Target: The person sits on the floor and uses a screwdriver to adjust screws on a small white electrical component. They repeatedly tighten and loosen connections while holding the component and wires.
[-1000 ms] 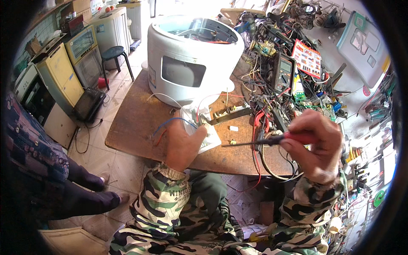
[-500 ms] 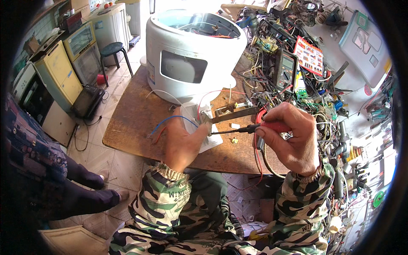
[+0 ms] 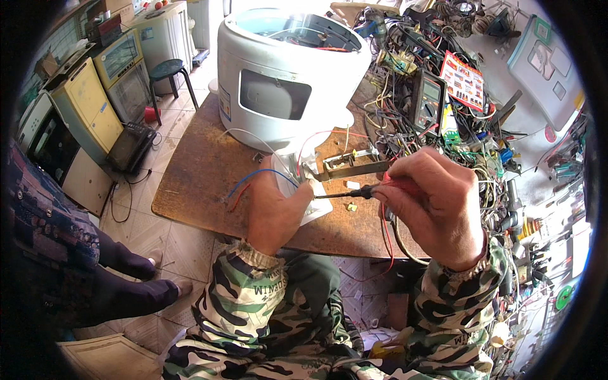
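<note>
My left hand (image 3: 273, 214) is closed on a white plastic part (image 3: 319, 210) at the front of the wooden table. A blue wire (image 3: 258, 172) curves over that hand, and a short red wire shows beside it. My right hand (image 3: 438, 206) grips the red handle of a screwdriver (image 3: 362, 192). Its thin dark shaft points left, with the tip at the part beside my left thumb. Just beyond lies a metal bracket (image 3: 354, 170). A small white block (image 3: 352, 185) and a yellowish piece (image 3: 352, 207) rest on the wood. My left fingertips are hidden.
A large white appliance housing (image 3: 288, 76) stands on the table's (image 3: 190, 183) far side. Tangled cables (image 3: 411, 38) and a multimeter (image 3: 429, 101) crowd the right. At left are a dark stool (image 3: 168, 68), old appliances and another person's legs (image 3: 126, 285).
My right hand has shifted slightly right and turned, its fingers now covering more of the screwdriver's handle. The tip stays by my left thumb. The left hand has barely moved.
</note>
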`<state>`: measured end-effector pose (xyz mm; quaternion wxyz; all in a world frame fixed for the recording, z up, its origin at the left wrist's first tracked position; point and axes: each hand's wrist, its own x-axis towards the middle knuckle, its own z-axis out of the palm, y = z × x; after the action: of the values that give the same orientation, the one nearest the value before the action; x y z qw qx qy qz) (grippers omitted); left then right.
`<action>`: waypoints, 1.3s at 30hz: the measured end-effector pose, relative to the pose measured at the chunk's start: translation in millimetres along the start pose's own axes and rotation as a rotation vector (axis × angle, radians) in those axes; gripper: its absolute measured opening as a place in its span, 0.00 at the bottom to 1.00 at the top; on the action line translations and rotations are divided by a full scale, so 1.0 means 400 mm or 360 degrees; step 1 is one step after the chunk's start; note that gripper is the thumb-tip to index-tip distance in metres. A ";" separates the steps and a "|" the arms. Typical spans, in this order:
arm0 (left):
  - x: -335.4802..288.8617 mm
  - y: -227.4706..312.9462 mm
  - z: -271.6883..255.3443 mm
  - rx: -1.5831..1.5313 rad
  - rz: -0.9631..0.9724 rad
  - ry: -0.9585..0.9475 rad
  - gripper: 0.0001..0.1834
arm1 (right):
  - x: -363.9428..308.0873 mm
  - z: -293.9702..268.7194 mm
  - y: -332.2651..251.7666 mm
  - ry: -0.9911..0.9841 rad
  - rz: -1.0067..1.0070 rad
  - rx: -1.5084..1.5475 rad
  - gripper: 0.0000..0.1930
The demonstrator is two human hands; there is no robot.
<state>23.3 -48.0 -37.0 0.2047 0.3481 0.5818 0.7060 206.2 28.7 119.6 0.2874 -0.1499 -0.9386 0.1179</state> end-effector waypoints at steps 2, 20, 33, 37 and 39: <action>0.001 0.005 -0.001 0.0026 -0.0007 -0.0009 0.24 | -0.008 0.003 -0.007 -0.0060 0.0127 -0.0093 0.09; -0.001 -0.004 0.005 -0.0077 0.0046 0.0041 0.26 | -0.037 0.010 0.008 -0.0120 0.0175 0.0163 0.07; -0.001 0.001 0.000 0.0018 0.0006 -0.0014 0.25 | -0.050 0.020 0.014 -0.0086 0.0285 0.0083 0.09; -0.002 0.003 -0.001 0.0006 0.0023 -0.0030 0.24 | -0.024 0.023 -0.012 0.0051 0.0107 0.0342 0.07; -0.003 0.003 -0.002 0.0015 0.0026 -0.0033 0.25 | -0.032 0.012 0.021 -0.0090 0.0074 0.0357 0.08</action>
<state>23.7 -49.4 -36.4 0.2034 0.3611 0.5802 0.7011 215.5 31.4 106.5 0.2730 -0.1351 -0.9235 0.2330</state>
